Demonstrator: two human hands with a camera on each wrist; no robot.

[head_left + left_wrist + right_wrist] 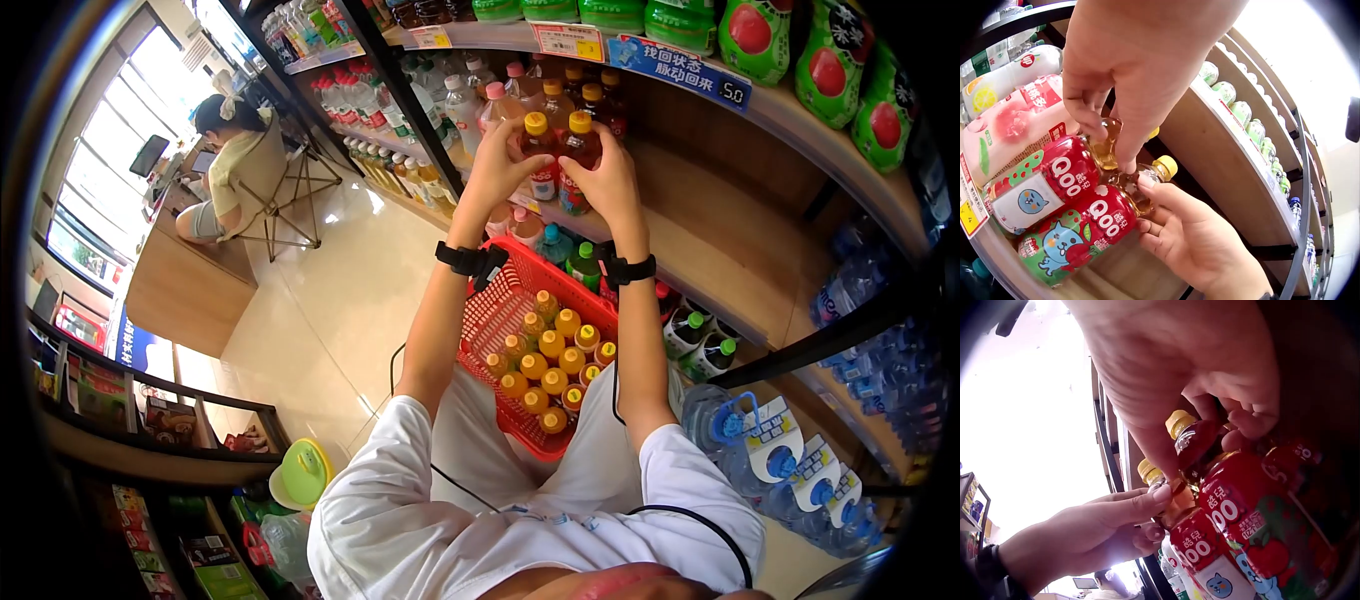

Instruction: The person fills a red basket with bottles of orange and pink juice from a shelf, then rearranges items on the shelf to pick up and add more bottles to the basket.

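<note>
Two Qoo juice bottles with yellow caps and red labels stand side by side at the front of a shelf. My left hand (503,168) pinches the left Qoo bottle (1047,181) at its clear shoulder, below the cap. Around the neck of the right Qoo bottle (1082,234) curl the thumb and fingers of my right hand (608,185). The hands are close together, thumbs toward each other, as the right wrist view also shows. Below them, a red basket (478,318) between my knees holds several orange drink bottles (552,345) with orange-yellow caps.
Pink-labelled bottles (1016,128) stand left of the Qoo bottles. A black shelf post (395,85) rises farther left. Green bottles (755,40) line the shelf above. Large water bottles (770,460) stand on the floor at right. A seated person (225,165) is at the far left.
</note>
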